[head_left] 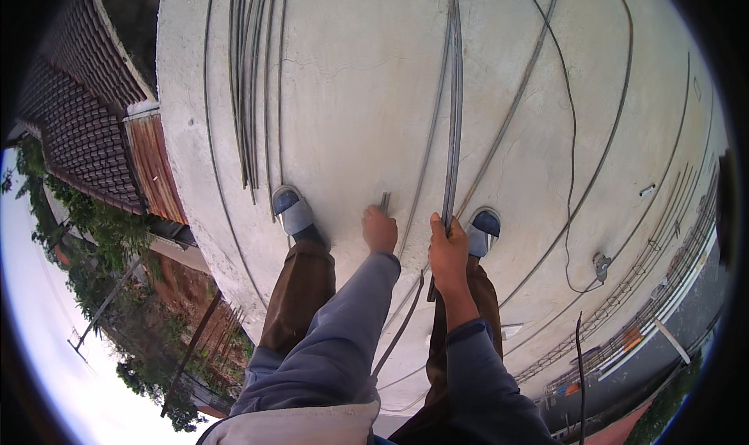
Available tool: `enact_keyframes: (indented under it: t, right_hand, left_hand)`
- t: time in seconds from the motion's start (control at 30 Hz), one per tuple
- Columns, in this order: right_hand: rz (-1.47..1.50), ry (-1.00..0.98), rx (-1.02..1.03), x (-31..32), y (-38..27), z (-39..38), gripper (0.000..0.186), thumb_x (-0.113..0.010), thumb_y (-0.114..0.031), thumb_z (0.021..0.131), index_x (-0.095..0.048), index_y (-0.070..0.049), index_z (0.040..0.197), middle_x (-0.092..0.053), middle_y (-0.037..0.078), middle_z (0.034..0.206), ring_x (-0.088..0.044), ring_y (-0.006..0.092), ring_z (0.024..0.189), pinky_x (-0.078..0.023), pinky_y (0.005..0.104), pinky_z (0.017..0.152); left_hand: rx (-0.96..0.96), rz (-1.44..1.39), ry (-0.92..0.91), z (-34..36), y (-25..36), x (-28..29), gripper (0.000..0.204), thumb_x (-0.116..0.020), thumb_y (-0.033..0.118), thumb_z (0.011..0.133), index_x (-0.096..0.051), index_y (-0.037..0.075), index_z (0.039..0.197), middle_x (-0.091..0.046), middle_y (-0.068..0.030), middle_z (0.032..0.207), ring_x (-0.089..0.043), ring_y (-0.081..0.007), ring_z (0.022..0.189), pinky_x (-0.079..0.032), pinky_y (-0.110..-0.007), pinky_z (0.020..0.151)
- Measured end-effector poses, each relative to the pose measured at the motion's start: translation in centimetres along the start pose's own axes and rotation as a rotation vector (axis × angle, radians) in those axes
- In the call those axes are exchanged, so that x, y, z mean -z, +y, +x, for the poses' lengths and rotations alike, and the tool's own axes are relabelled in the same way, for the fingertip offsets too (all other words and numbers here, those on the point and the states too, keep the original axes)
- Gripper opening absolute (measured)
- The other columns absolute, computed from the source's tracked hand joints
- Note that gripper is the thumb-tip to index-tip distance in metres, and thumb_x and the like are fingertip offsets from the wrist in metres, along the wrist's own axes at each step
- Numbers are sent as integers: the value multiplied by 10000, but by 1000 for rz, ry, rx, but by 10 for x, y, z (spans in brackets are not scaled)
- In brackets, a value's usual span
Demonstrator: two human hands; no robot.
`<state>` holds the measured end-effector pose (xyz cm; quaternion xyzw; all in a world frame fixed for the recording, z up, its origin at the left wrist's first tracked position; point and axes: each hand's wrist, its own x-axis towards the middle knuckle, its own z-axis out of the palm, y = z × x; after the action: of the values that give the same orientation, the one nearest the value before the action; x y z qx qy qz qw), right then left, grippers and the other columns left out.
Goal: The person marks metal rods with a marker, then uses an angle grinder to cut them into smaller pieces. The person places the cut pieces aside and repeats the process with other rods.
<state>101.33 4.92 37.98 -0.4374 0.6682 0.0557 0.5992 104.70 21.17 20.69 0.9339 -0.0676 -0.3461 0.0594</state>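
Note:
My right hand [450, 246] is closed round a bundle of thin steel rods [453, 125], which runs away from me across the pale concrete surface. The rods' near ends stick out below that hand. To its left, my left hand [379, 230] is closed on a short grey metal piece [385, 202]. Only the upper end of this piece shows past the fingers, so its exact kind cannot be made out. Both hands are between my shoes, low over the concrete.
More steel rods [248, 78] lie at the far left. A black cable [572, 117] leads to a grey tool [601, 265] on the right. Long rebar cages [624, 297] lie beyond it. The concrete edge [173, 164] drops off at left, beside tiled roofs [82, 94].

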Motion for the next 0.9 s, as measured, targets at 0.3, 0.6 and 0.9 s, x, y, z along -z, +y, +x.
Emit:
enact_keyframes:
  t: [0.3,0.6,0.9]
  right_hand:
    - [92,-103,-48,3,-18,-20,253,-680,-325,1138,-562,-140,1011,-410,-92,674,-377,25,524,-317,261,473]
    - [187,-108,-172,6,-36,-29,243,-680,-306,1140,-545,-160,1001,-383,-106,676,-343,24,537,-289,256,489]
    - [171,-81,-171,8,-39,-28,245,-659,-313,1146,-544,-160,993,-385,-104,670,-347,23,525,-293,258,471]
  left_hand:
    - [-79,131,66,-17,-15,-10,310,-705,214,900,-636,44,1150,-671,-161,1169,-682,-399,1129,-599,-557,890]
    - [-134,8,87,-25,-32,-26,237,-690,161,902,-606,42,1088,-648,-171,1125,-691,-415,1051,-624,-551,866]
    - [80,-427,19,-24,-46,32,266,-601,259,1110,-530,6,1070,-679,-286,856,-689,-498,790,-517,-590,725]
